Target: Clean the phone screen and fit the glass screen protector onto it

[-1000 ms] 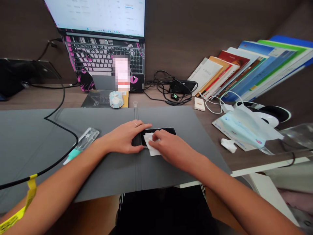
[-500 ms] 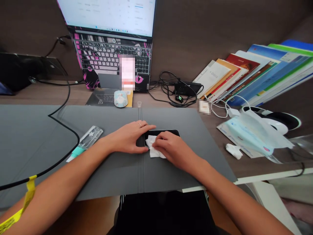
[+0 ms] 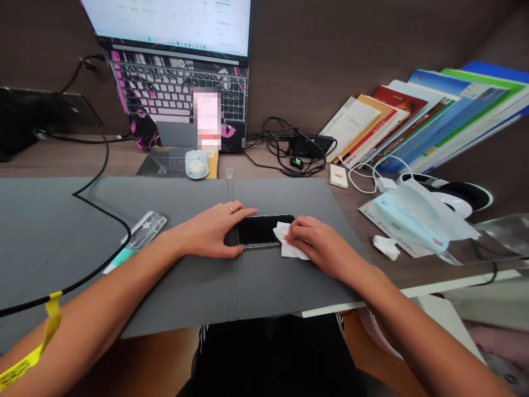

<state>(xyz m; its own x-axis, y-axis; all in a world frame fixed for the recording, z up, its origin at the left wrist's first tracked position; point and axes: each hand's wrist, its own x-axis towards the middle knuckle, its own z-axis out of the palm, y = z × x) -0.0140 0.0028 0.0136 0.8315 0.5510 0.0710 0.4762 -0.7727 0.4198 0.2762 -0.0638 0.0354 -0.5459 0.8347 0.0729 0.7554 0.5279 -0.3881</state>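
Note:
A black smartphone [image 3: 258,230] lies flat, screen up, on the grey desk mat [image 3: 194,298]. My left hand [image 3: 215,229] grips its left end, with the thumb at the near corner and the fingers at the far corner. Bunched in the fingers of my right hand [image 3: 316,242] is a white tissue [image 3: 285,237], pressed on the phone's right end and hanging over its near edge. A clear bottle with a teal collar [image 3: 144,231] lies on the mat beyond my left forearm.
An open laptop [image 3: 182,94] stands at the back, with a mouse [image 3: 197,164] in front. A black cable [image 3: 119,218] crosses the mat at left. To the right are leaning books [image 3: 397,121], a crumpled tissue [image 3: 386,247] and a mask packet [image 3: 409,220].
My right hand has slid the tissue rightward along the phone, uncovering most of the screen. My left hand keeps its hold on the phone's left end. The camera view has shifted slightly.

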